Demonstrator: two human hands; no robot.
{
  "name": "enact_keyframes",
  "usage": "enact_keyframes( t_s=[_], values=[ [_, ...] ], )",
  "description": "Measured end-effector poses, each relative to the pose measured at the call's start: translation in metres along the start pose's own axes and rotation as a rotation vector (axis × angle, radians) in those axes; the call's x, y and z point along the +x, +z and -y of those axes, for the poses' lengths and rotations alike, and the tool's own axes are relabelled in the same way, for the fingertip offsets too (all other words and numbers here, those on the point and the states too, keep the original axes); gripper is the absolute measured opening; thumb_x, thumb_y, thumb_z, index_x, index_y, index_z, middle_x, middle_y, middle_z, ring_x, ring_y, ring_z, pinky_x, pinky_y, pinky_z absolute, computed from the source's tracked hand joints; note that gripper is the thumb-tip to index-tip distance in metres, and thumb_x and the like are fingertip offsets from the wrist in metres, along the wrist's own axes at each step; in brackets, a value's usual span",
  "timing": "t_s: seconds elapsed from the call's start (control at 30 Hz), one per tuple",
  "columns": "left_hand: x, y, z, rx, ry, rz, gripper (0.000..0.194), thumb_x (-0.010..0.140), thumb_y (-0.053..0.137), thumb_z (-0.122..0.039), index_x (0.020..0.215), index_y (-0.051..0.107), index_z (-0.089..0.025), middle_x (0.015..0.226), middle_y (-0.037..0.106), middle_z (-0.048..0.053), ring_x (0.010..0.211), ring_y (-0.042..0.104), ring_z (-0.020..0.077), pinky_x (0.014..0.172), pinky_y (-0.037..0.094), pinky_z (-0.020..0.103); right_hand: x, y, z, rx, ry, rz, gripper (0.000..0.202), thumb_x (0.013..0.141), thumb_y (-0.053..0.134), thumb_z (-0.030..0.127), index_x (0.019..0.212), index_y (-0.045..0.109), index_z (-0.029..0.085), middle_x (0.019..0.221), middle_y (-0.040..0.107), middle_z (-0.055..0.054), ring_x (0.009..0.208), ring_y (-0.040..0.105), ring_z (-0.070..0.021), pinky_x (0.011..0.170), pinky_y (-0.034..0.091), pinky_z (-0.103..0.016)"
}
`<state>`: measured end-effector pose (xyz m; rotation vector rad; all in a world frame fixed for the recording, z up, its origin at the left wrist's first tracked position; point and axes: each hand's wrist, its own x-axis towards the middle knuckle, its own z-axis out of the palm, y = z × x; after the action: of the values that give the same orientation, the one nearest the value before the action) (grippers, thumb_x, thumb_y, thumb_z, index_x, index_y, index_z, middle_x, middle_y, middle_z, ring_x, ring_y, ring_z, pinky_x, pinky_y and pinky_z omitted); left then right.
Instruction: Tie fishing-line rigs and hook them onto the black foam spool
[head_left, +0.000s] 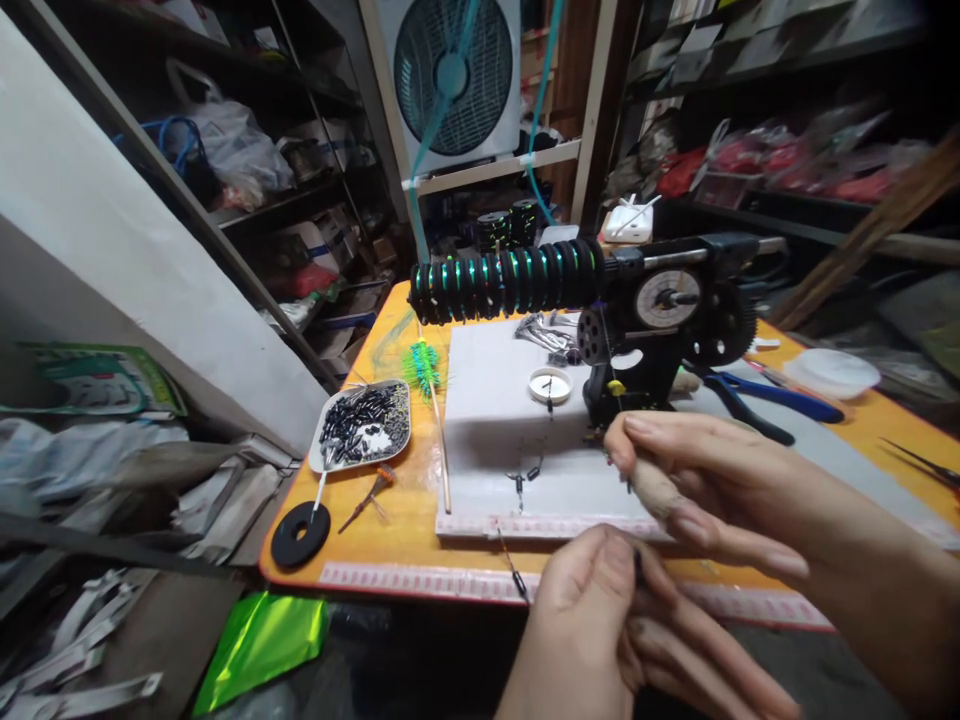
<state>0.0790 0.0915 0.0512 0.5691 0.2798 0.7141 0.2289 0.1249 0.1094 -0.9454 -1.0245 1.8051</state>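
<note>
My left hand (592, 620) is closed in front of the table edge, its thumb pressed to the fingers around something small and dark (639, 568). Just left of it hangs a thin line with a small black weight-like piece (519, 584); where the line ends is hidden. Higher up on the right, my right hand (697, 485) pinches with thumb and index finger, and a pale wrap covers one finger. What lies in that pinch is too small to name. Behind it stands a black hand-cranked winding machine (637, 340) with a dial and a roller of black rings and green-blue thread (502, 280).
A white dish (319, 462) of small black parts stands left, near a black disc (289, 545) and a stick with green bristles (421, 367). A round lid (536, 391) and small rigs lie on the white board (480, 440). Blue-handled pliers (787, 398) lie right.
</note>
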Motion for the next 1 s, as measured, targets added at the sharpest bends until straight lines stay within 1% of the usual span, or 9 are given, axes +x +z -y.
enact_keyframes(
  t_s=[0.2, 0.33, 0.53, 0.6, 0.63, 0.7, 0.77, 0.87, 1.0],
  values=[
    [-0.003, -0.008, 0.013, -0.141, -0.005, 0.028, 0.044, 0.086, 0.062, -0.061, 0.082, 0.053, -0.018, 0.073, 0.080, 0.010, 0.054, 0.074, 0.0163, 0.048, 0.055, 0.021, -0.004, 0.002, 0.000, -0.060, 0.010, -0.097, 0.030, 0.094, 0.060, 0.045, 0.075, 0.064, 0.021, 0.048, 0.055, 0.003, 0.029, 0.027, -0.0026, 0.037, 0.028, -0.017],
    [-0.001, -0.012, 0.022, -0.191, 0.023, 0.075, 0.044, 0.089, 0.057, -0.061, 0.083, 0.055, -0.017, 0.072, 0.079, 0.013, 0.050, 0.072, 0.0196, 0.045, 0.057, 0.026, -0.006, 0.002, 0.000, -0.096, 0.003, -0.133, 0.031, 0.093, 0.060, 0.042, 0.071, 0.063, 0.021, 0.048, 0.054, 0.002, 0.033, 0.027, -0.0034, 0.039, 0.025, -0.018],
    [-0.005, -0.006, 0.020, -0.123, -0.015, -0.027, 0.048, 0.090, 0.053, -0.063, 0.090, 0.059, -0.015, 0.067, 0.077, 0.012, 0.042, 0.067, 0.0169, 0.041, 0.050, 0.021, -0.005, 0.002, 0.001, -0.132, 0.001, -0.156, 0.030, 0.092, 0.060, 0.045, 0.076, 0.064, 0.021, 0.047, 0.051, 0.002, 0.033, 0.025, -0.0046, 0.034, 0.010, -0.018],
    [-0.006, -0.003, 0.012, -0.045, -0.012, -0.017, 0.049, 0.090, 0.055, -0.061, 0.092, 0.065, -0.014, 0.072, 0.078, 0.012, 0.054, 0.072, 0.0189, 0.051, 0.056, 0.025, -0.006, 0.001, 0.002, -0.128, -0.004, -0.150, 0.033, 0.091, 0.062, 0.050, 0.076, 0.065, 0.020, 0.047, 0.052, 0.003, 0.031, 0.024, -0.0036, 0.033, 0.009, -0.018],
    [-0.006, -0.001, 0.007, 0.020, 0.026, -0.010, 0.048, 0.091, 0.056, -0.058, 0.090, 0.069, -0.012, 0.078, 0.080, 0.014, 0.066, 0.076, 0.0219, 0.064, 0.061, 0.031, -0.006, 0.000, 0.003, -0.130, -0.007, -0.135, 0.035, 0.090, 0.063, 0.053, 0.078, 0.066, 0.020, 0.046, 0.051, 0.004, 0.030, 0.023, -0.0032, 0.031, 0.009, -0.018],
    [-0.005, 0.004, -0.004, 0.175, 0.137, -0.015, 0.044, 0.094, 0.056, -0.049, 0.090, 0.075, -0.009, 0.092, 0.081, 0.017, 0.091, 0.077, 0.0279, 0.088, 0.059, 0.040, -0.007, -0.003, 0.007, -0.179, -0.027, -0.097, 0.038, 0.087, 0.065, 0.058, 0.083, 0.070, 0.020, 0.041, 0.046, 0.005, 0.029, 0.022, -0.0028, 0.031, 0.013, -0.016],
    [-0.002, 0.010, -0.017, 0.328, 0.223, -0.075, 0.039, 0.098, 0.051, -0.039, 0.100, 0.075, -0.008, 0.099, 0.080, 0.017, 0.104, 0.074, 0.0309, 0.095, 0.056, 0.044, -0.008, -0.006, 0.012, -0.296, -0.060, -0.088, 0.043, 0.086, 0.065, 0.063, 0.092, 0.073, 0.021, 0.037, 0.038, 0.007, 0.030, 0.023, -0.0035, 0.032, 0.018, -0.016],
    [0.005, 0.022, -0.035, 0.511, 0.244, -0.162, 0.034, 0.105, 0.037, -0.031, 0.121, 0.062, -0.015, 0.083, 0.081, 0.009, 0.092, 0.077, 0.0249, 0.084, 0.058, 0.036, -0.010, -0.009, 0.022, -0.520, -0.105, -0.107, 0.051, 0.086, 0.062, 0.067, 0.104, 0.076, 0.022, 0.040, 0.038, 0.007, 0.033, 0.026, -0.0048, 0.032, 0.019, -0.016],
    [0.017, 0.031, -0.053, 0.523, 0.256, -0.110, 0.033, 0.105, 0.033, -0.039, 0.114, 0.057, -0.018, 0.074, 0.077, 0.003, 0.050, 0.072, 0.0142, 0.052, 0.051, 0.021, -0.012, -0.009, 0.030, -0.749, -0.241, -0.106, 0.043, 0.093, 0.058, 0.059, 0.114, 0.075, 0.026, 0.060, 0.060, 0.001, 0.046, 0.044, -0.0072, 0.040, 0.032, -0.017]
  ],
)
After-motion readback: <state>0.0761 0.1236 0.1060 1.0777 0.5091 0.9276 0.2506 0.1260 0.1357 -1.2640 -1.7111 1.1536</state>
